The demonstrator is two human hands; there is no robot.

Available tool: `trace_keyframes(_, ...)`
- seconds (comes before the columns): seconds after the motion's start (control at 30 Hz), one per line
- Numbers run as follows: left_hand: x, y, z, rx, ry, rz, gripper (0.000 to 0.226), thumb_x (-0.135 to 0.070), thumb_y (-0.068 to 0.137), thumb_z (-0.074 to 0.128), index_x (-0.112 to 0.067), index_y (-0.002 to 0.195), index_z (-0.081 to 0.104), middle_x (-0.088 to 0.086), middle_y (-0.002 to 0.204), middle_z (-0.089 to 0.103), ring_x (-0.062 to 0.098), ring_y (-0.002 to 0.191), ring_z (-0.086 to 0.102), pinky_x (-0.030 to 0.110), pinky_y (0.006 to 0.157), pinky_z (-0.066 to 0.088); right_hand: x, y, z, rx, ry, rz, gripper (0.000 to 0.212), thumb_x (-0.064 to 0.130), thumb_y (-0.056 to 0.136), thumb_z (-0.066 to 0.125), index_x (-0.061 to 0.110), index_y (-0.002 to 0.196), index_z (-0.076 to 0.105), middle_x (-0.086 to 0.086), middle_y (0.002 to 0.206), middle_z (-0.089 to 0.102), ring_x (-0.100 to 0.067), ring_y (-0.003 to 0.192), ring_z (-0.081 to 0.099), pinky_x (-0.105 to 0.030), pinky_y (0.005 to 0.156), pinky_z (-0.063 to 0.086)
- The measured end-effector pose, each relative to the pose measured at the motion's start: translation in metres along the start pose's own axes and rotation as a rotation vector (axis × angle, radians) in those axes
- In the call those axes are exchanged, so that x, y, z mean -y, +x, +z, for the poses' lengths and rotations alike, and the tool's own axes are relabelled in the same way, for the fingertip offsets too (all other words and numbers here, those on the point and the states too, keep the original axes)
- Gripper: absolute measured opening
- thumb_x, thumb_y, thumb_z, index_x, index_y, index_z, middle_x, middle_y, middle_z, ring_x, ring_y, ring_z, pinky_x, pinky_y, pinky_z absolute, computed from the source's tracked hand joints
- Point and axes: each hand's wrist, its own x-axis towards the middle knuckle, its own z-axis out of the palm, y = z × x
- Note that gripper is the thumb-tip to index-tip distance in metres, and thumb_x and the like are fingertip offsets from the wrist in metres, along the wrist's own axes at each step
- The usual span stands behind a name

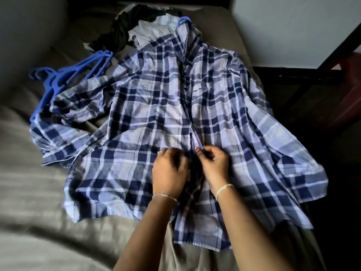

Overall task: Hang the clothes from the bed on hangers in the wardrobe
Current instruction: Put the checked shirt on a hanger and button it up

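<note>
On the bed (29, 192), left hand (169, 173) and right hand (214, 167) pinch the plaid shirt (148, 114) placket.

Seemingly a home bedroom, dim as it is: a plaid shirt (156, 98), heaped clothes (125, 30) and blue hangers (64, 77) are lying on a sheeted bed (39, 202).

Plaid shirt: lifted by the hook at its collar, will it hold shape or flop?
Likely floppy: the plaid shirt lies creased, one sleeve bunched up. A hanger hook shows at its collar, so the shoulders should probably keep form while the hem droops. Seems thin and light: left hand and right hand pinch its front edges.
</note>
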Motion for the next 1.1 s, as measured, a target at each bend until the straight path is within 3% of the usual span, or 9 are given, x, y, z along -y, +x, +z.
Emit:
trace_keyframes(0.07, -0.002, 0.022, 0.010, 0.011, -0.020, 0.030, 0.017, -0.013, 0.085, 0.063, -0.011, 0.099, 0.072, 0.007, 0.100, 0.066, 0.024, 0.088, 0.063, 0.026, 0.083, 0.047, -0.003, 0.003, 0.000, 0.006, 0.135, 0.083, 0.006, 0.006, 0.081, 0.075, 0.007, 0.081, 0.069, -0.004, 0.073, 0.068, -0.001, 0.062, 0.058, -0.016, 0.065, 0.049)
trace_keyframes(0.17, -0.001, 0.039, 0.024, 0.090, 0.026, 0.032, 0.017, -0.013, 0.085, 0.067, -0.011, 0.100, 0.074, 0.008, 0.101, 0.066, 0.023, 0.092, 0.063, 0.007, 0.078, 0.033, -0.004, 0.005, -0.005, 0.072, 0.259, 0.159, 0.008, 0.007, 0.079, 0.077, 0.009, 0.077, 0.069, -0.002, 0.070, 0.068, -0.007, 0.061, 0.059, -0.019, 0.062, 0.051)
trace_keyframes(0.43, 0.016, 0.024, 0.030, 0.066, 0.039, -0.037, 0.015, -0.015, 0.078, 0.077, -0.011, 0.093, 0.074, 0.008, 0.092, 0.069, 0.022, 0.086, 0.063, 0.008, 0.072, 0.031, -0.007, 0.003, -0.007, 0.159, 0.224, 0.106, 0.008, 0.011, 0.080, 0.077, 0.011, 0.074, 0.071, -0.002, 0.070, 0.070, -0.008, 0.065, 0.060, -0.018, 0.066, 0.050)
trace_keyframes(0.53, 0.015, 0.026, 0.027, 0.082, -0.037, -0.117, 0.011, -0.018, 0.082, 0.074, -0.011, 0.090, 0.074, 0.006, 0.089, 0.072, 0.019, 0.083, 0.065, 0.011, 0.068, 0.036, -0.006, 0.000, -0.009, 0.190, 0.221, 0.092, 0.006, 0.009, 0.080, 0.076, 0.013, 0.077, 0.073, -0.004, 0.075, 0.073, -0.011, 0.070, 0.064, -0.019, 0.069, 0.052)
trace_keyframes(0.67, 0.013, 0.022, 0.022, 0.095, -0.252, -0.280, 0.008, -0.024, 0.079, 0.078, -0.019, 0.079, 0.072, -0.002, 0.078, 0.074, 0.011, 0.074, 0.069, 0.025, 0.075, 0.054, -0.001, -0.004, -0.013, 0.197, 0.302, 0.130, 0.014, 0.000, 0.081, 0.073, 0.014, 0.083, 0.072, -0.002, 0.079, 0.073, -0.011, 0.076, 0.066, -0.018, 0.072, 0.052)
trace_keyframes(0.77, 0.010, 0.014, 0.022, 0.058, -0.273, -0.296, 0.009, -0.028, 0.078, 0.079, -0.022, 0.075, 0.072, -0.007, 0.075, 0.073, 0.006, 0.070, 0.067, 0.021, 0.072, 0.053, -0.003, -0.012, -0.008, 0.106, 0.323, 0.110, 0.016, -0.001, 0.081, 0.073, 0.014, 0.086, 0.073, -0.006, 0.084, 0.074, -0.011, 0.077, 0.067, -0.019, 0.074, 0.052)
trace_keyframes(0.83, 0.011, 0.013, 0.024, 0.060, -0.296, -0.329, 0.009, -0.029, 0.077, 0.079, -0.024, 0.072, 0.073, -0.008, 0.072, 0.073, 0.005, 0.072, 0.069, 0.026, 0.076, 0.056, -0.009, -0.017, -0.003, 0.018, 0.245, 0.048, 0.022, -0.001, 0.080, 0.074, 0.021, 0.083, 0.071, -0.001, 0.081, 0.073, -0.006, 0.073, 0.066, -0.016, 0.073, 0.052)
trace_keyframes(1.0, 0.013, 0.010, 0.024, 0.172, -0.568, -0.478, 0.004, -0.016, 0.078, 0.078, -0.014, 0.075, 0.076, 0.007, 0.079, 0.075, 0.029, 0.086, 0.072, 0.048, 0.087, 0.056, -0.017, -0.019, 0.008, -0.034, -0.040, -0.141, 0.027, 0.001, 0.081, 0.071, 0.026, 0.089, 0.065, 0.001, 0.085, 0.069, -0.009, 0.070, 0.061, -0.009, 0.068, 0.047)
trace_keyframes(1.1, 0.014, 0.010, 0.024, 0.181, -0.655, -0.514, 0.006, -0.008, 0.081, 0.074, -0.011, 0.076, 0.075, 0.014, 0.083, 0.074, 0.032, 0.088, 0.070, 0.050, 0.090, 0.054, -0.020, -0.019, 0.007, -0.015, -0.039, -0.162, 0.026, 0.005, 0.082, 0.072, 0.029, 0.087, 0.067, 0.001, 0.086, 0.071, -0.014, 0.074, 0.064, -0.019, 0.072, 0.051)
